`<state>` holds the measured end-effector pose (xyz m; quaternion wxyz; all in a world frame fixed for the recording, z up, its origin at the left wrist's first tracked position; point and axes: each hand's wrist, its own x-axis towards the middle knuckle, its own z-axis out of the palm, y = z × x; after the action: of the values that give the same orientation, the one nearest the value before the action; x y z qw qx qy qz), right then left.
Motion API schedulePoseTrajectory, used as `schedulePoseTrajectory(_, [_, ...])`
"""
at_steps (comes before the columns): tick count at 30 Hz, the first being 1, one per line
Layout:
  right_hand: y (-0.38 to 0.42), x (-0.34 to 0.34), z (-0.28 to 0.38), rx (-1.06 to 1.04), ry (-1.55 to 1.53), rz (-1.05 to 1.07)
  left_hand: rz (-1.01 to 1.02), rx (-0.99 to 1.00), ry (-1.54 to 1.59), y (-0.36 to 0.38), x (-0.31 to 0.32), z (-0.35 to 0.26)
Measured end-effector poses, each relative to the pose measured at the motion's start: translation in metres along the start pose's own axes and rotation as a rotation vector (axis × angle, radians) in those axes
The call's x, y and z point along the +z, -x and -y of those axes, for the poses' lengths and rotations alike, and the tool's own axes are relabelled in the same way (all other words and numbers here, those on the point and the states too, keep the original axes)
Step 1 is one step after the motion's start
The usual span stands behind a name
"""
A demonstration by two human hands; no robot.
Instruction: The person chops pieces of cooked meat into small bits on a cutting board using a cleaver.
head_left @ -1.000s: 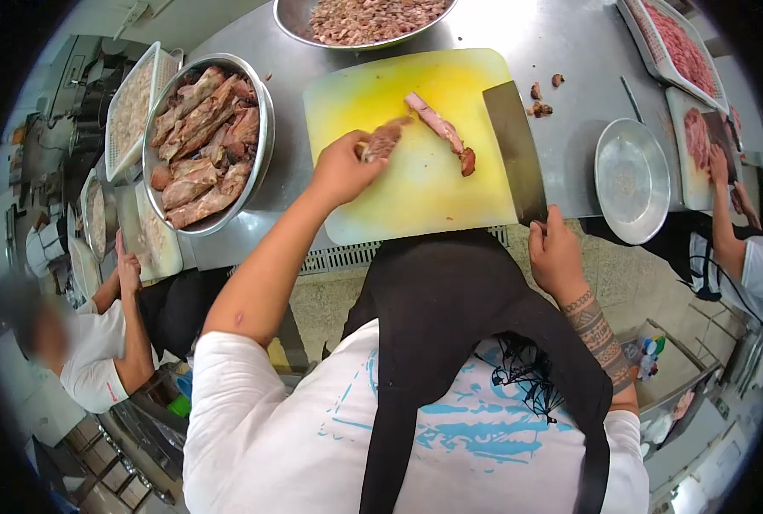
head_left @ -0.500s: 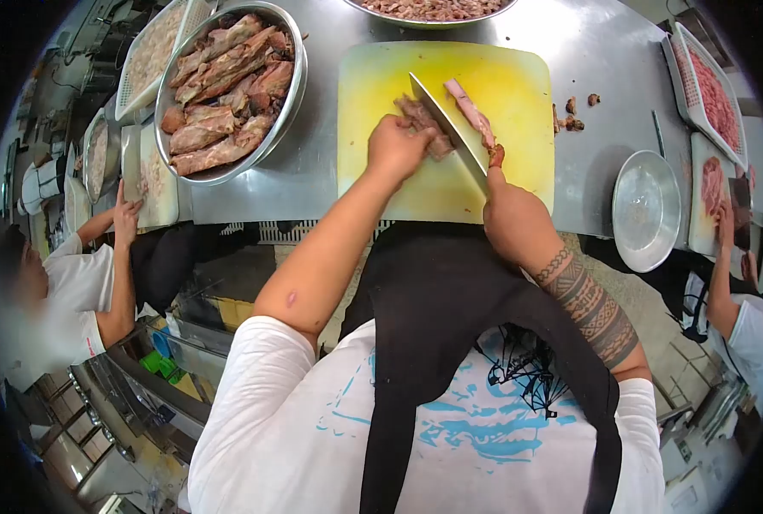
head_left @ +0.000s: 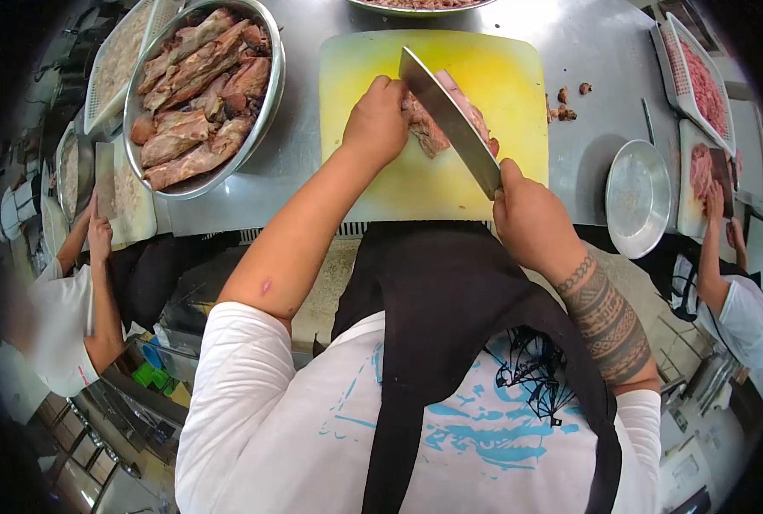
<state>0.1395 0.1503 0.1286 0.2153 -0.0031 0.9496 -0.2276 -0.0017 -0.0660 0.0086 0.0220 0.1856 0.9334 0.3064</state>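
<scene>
My right hand (head_left: 531, 216) is wrapped round the handle of a broad cleaver (head_left: 454, 120), whose blade slants up and to the left over a yellow cutting board (head_left: 369, 193). Left of the blade lies a piece of browned meat (head_left: 426, 128). My left hand (head_left: 376, 122) is closed at that piece's upper left end, with the fingers curled against it near the blade. Another strip of meat (head_left: 460, 92) shows on the right side of the blade and is partly hidden by it.
A metal bowl of meat pieces (head_left: 272, 94) stands left of the board. To the right are small scraps (head_left: 563, 112), an oval metal pan (head_left: 639, 201) and a white basket of meat (head_left: 698, 86). Co-workers stand at left (head_left: 60, 317) and right (head_left: 745, 321).
The cleaver's blade has tilted, showing its broad face. My left hand has shifted left and up, and my right hand slightly right and down. The whole view has shifted a little.
</scene>
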Motion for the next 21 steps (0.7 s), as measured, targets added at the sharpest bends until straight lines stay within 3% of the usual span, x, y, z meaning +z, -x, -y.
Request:
schedulePoseTrajectory(11, [-0.052, 0.025, 0.020, 0.034, 0.029, 0.091, 0.019, -0.020, 0.113, -0.006, 0.005, 0.006])
schedulePoseTrajectory(13, [-0.062, 0.048, 0.021, 0.081, -0.006, 0.021, 0.023, -0.010, 0.088, -0.001, 0.003, 0.008])
schedulePoseTrajectory(21, [-0.072, 0.039, -0.019, -0.061, -0.104, -0.066, 0.031, 0.085, 0.071, -0.002, -0.006, 0.009])
